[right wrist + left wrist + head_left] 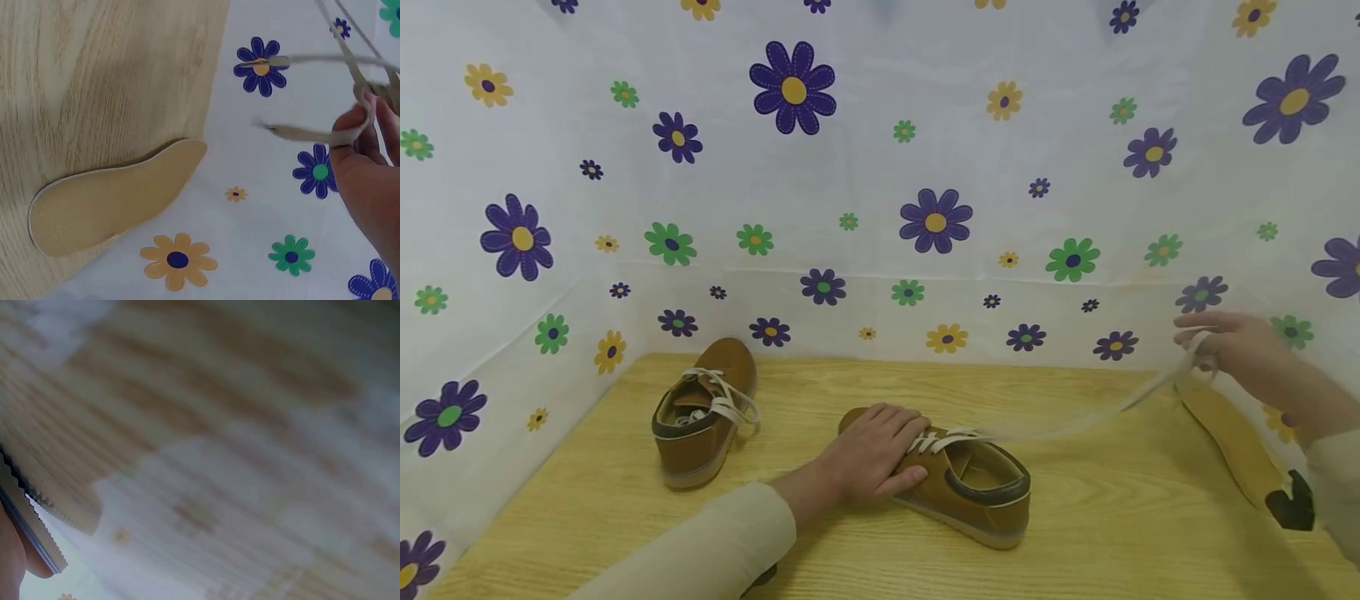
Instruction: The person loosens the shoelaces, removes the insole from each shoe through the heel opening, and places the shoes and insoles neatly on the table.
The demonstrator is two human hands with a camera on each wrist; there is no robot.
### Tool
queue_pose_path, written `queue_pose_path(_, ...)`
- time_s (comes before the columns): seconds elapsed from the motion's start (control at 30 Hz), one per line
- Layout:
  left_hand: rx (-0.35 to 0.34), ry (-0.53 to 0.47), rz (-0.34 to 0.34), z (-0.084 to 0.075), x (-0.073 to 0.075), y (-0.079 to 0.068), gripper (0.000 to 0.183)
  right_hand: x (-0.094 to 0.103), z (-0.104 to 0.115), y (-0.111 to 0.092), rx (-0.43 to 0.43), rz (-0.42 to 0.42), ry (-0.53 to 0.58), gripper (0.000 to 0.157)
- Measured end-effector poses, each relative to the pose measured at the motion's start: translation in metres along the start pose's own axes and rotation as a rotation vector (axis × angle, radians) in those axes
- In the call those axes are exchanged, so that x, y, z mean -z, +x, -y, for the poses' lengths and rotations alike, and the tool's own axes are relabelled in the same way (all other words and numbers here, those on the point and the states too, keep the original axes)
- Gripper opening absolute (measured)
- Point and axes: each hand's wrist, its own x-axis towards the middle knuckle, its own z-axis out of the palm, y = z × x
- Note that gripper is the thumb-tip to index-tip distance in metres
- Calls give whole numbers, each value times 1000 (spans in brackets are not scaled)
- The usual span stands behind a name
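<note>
Laid over the toe of a brown lace-up shoe [973, 492], my left hand [872, 450] holds it on the wooden table, thumb on the near side and fingers across the top. The left wrist view catches the shoe's ribbed sole edge [37, 528] beside part of my hand. Off to the right, my right hand [1240, 346] is raised and pinches the white shoelace [1075, 429], which stretches up from the shoe's eyelets. Loose lace ends [300, 133] dangle from my right fingers in the right wrist view.
A second brown shoe [696, 454], its white laces loose on top, stands at the back left. A tan insole [1225, 437] lies at the table's right edge below my right hand. White flower-printed sheeting [865, 167] walls in the back and sides of the table [1097, 533].
</note>
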Motion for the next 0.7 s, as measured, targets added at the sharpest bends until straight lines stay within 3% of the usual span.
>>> queue_pose_path(0.1,1,-12,0,1,-1,-1,66,-12,6,3,6,85,-245,39)
queue_pose_path(0.17,3,-18,0,1,-1,-1,66,-20,11,6,2,171,-343,44)
queue_pose_path(0.33,-4,-7,-17,1,-2,-2,65,-37,15,7,77,314,-656,34)
queue_pose_path(0.5,-14,1,-31,1,-3,-1,65,-52,15,8,179,300,-715,23)
queue_pose_path(0.7,1,-10,6,1,-2,0,68,-69,28,12,275,268,-766,16)
